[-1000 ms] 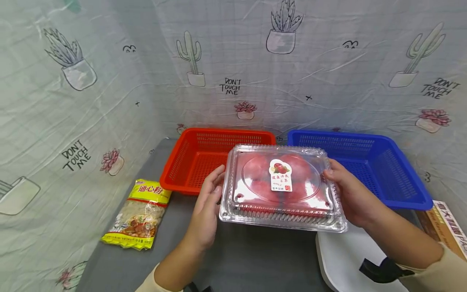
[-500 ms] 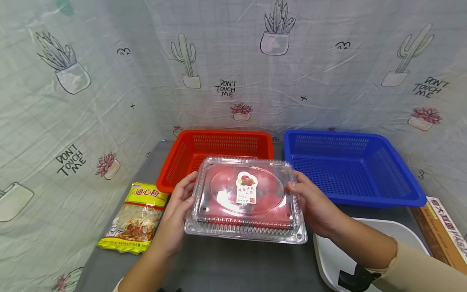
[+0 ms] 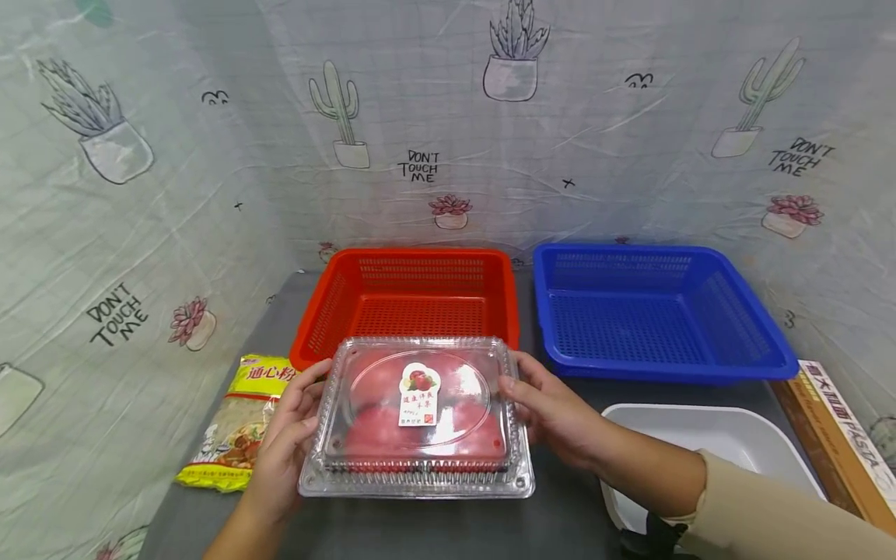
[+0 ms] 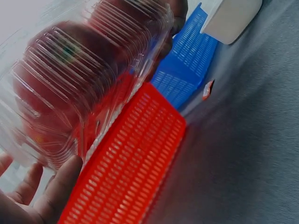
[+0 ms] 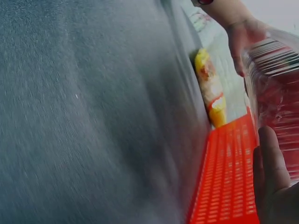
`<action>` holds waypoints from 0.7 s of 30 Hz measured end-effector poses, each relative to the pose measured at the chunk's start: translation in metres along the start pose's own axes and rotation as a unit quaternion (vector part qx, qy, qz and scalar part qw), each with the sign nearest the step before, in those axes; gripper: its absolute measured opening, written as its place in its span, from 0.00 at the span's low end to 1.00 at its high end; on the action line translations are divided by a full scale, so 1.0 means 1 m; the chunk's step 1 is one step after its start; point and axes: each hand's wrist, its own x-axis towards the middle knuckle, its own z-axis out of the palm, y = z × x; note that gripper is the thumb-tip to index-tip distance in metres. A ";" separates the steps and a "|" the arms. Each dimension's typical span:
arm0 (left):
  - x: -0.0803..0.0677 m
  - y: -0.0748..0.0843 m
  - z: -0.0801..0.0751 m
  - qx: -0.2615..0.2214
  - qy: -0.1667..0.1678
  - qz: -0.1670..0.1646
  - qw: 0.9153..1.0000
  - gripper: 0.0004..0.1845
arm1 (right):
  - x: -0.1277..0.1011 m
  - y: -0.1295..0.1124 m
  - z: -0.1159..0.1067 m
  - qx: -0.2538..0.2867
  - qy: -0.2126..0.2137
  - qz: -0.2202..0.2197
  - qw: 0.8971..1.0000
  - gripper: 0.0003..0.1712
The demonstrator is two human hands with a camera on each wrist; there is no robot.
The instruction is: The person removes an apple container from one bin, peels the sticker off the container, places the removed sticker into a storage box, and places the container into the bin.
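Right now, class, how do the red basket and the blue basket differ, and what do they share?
The red basket sits left of the blue basket. The clear box of red fruit, held by the left hand and right hand, overlaps the red basket's front; the blue basket's is unobstructed. Both are perforated, rectangular and hold nothing.

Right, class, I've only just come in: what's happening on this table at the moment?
A person holds a clear plastic box of red fruit between both hands, the left hand on its left side and the right hand on its right. The box is in front of a red basket, with a blue basket beside that. A yellow packet lies to the left, and a white tray and a cardboard pasta box to the right.
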 end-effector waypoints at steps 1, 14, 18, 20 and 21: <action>-0.003 -0.001 -0.002 -0.001 0.003 -0.002 1.000 0.34 | -0.001 0.003 0.003 0.004 -0.004 -0.003 1.000 0.45; -0.034 -0.018 -0.013 -0.001 0.031 -0.034 0.999 0.32 | -0.002 0.023 0.011 -0.015 -0.033 -0.008 0.999 0.35; -0.043 -0.023 -0.013 -0.003 0.041 -0.053 0.998 0.33 | -0.004 0.028 0.013 -0.011 -0.022 0.001 1.000 0.35; -0.046 -0.025 -0.014 -0.005 0.041 -0.055 0.998 0.33 | -0.008 0.034 0.017 -0.005 -0.014 0.005 1.000 0.35; -0.048 -0.028 -0.015 -0.015 0.030 -0.040 0.999 0.33 | -0.010 0.037 0.019 -0.002 -0.008 0.007 1.000 0.35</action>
